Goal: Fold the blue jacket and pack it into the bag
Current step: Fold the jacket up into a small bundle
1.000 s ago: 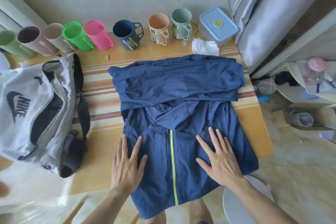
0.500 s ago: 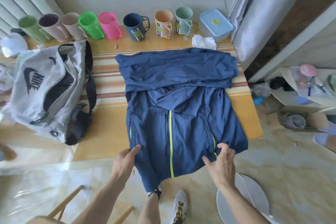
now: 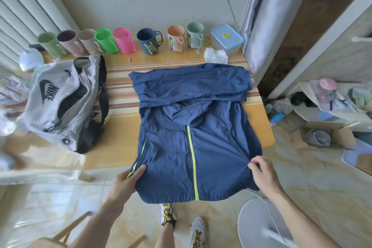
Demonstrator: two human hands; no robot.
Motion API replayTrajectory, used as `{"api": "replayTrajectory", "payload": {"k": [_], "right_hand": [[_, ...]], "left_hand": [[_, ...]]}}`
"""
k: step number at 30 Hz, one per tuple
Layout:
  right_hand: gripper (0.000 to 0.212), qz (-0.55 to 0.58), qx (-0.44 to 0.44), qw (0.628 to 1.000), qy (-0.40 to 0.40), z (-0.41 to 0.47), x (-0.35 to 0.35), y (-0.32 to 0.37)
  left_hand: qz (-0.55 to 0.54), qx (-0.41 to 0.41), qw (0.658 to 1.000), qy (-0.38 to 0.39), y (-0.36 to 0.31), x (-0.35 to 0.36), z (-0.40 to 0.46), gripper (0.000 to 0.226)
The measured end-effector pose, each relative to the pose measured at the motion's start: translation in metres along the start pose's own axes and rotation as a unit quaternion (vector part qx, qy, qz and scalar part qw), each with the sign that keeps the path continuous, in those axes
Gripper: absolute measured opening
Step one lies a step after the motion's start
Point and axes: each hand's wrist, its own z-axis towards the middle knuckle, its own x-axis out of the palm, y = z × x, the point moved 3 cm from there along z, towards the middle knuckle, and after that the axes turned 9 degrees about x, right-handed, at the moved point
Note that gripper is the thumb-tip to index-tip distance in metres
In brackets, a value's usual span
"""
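The blue jacket (image 3: pixel 193 131) with a yellow-green zip lies front up on the table (image 3: pixel 118 137), its sleeves folded across the top and its hem hanging past the near edge. My left hand (image 3: pixel 126 179) pinches the lower left side of the jacket. My right hand (image 3: pixel 261 173) pinches the lower right side. The hem is lifted off the table between them. The grey Nike bag (image 3: pixel 58 98) lies on the table's left side, its zip open, apart from the jacket.
Several coloured mugs (image 3: pixel 122 40) and a blue-lidded box (image 3: pixel 226 38) line the far edge, with a crumpled tissue (image 3: pixel 215 55) beside them. A white round stool (image 3: pixel 261 223) stands at lower right, a wooden chair (image 3: pixel 66 233) at lower left. My feet show below the hem.
My hands have left the jacket's front, slid down to its lower corners and gripped them. The hem now hangs lifted between them. The view has pulled back.
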Motion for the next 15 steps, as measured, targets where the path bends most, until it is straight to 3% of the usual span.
{"api": "replayTrajectory", "payload": {"k": [6, 12, 15], "right_hand": [[0.012, 0.056, 0.068, 0.996, 0.031, -0.004, 0.01, 0.004], [0.003, 0.056, 0.009, 0.998, 0.025, -0.014, 0.011, 0.009], [0.01, 0.065, -0.009, 0.997, 0.031, -0.015, 0.003, 0.012]], "left_hand": [[0.023, 0.045, 0.998, -0.026, -0.012, 0.006, -0.016, 0.035], [-0.056, 0.058, 0.997, -0.016, -0.015, 0.001, -0.022, 0.03], [-0.102, 0.039, 0.994, 0.012, -0.019, -0.001, -0.026, 0.029]]}}
